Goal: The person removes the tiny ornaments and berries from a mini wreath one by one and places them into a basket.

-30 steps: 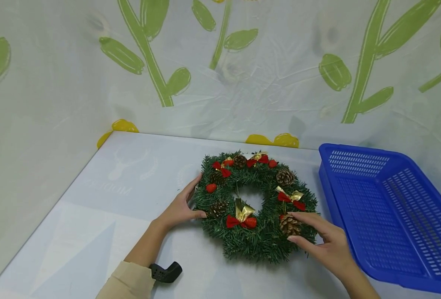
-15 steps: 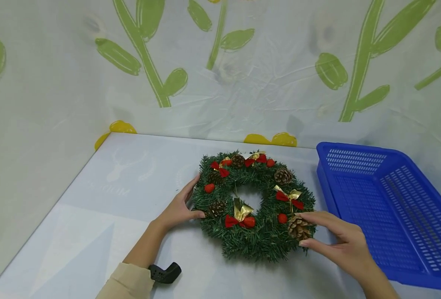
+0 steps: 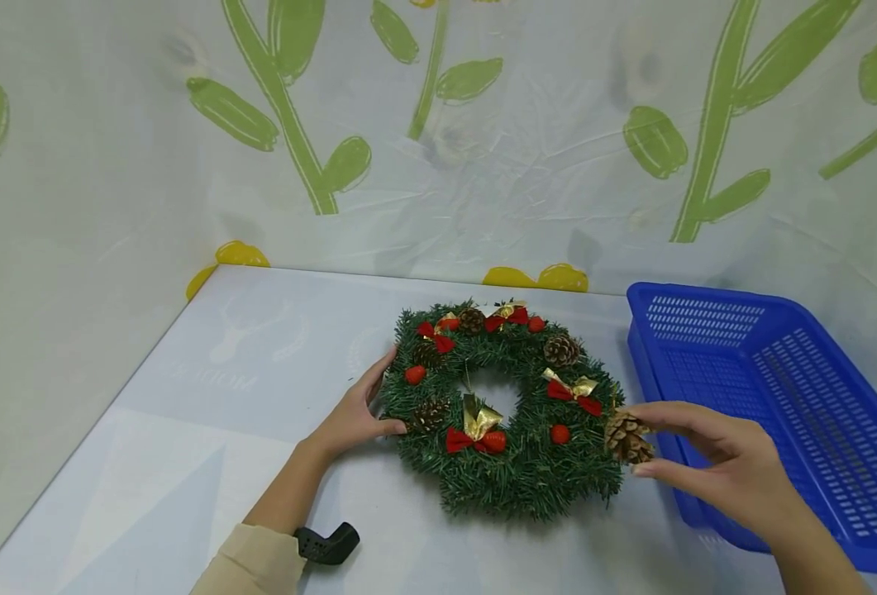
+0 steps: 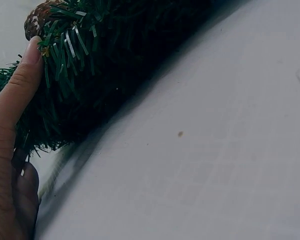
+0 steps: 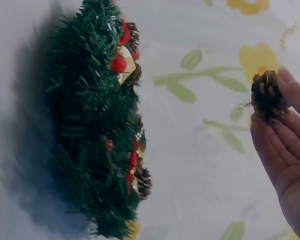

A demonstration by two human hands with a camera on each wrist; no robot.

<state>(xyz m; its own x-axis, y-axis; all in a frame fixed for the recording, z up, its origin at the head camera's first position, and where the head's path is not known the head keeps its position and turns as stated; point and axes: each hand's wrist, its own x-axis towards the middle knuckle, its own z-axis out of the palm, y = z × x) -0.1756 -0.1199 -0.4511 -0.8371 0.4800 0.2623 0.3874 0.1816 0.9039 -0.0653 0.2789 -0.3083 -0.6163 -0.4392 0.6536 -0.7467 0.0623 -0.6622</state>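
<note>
A green wreath [image 3: 535, 471] with pine cones, red-and-gold bows and red berries lies on the white table. At its left side my left hand [image 3: 359, 417] grips the rim, thumb on the near side; in the left wrist view the thumb [image 4: 21, 85] presses against the green needles, the other fingers partly hidden. My right hand [image 3: 731, 463] pinches a loose pine cone [image 3: 627, 438] between thumb and fingertips, just off the wreath's right edge. The right wrist view shows this pine cone [image 5: 269, 95] held apart from the wreath [image 5: 90, 115], with a thin wire-like strand sticking out.
A blue perforated plastic basket [image 3: 706, 291] stands on the right of the table [image 3: 148, 479], behind the right hand. A pale wall covering [image 3: 542, 182] with printed green leaves rises at the back. A black strap piece [image 3: 328, 544] sits at the left wrist.
My right hand has moved the pine cone rightward, from over the wreath's lower right to beyond its edge. A red berry there is now uncovered. The left hand has kept its hold.
</note>
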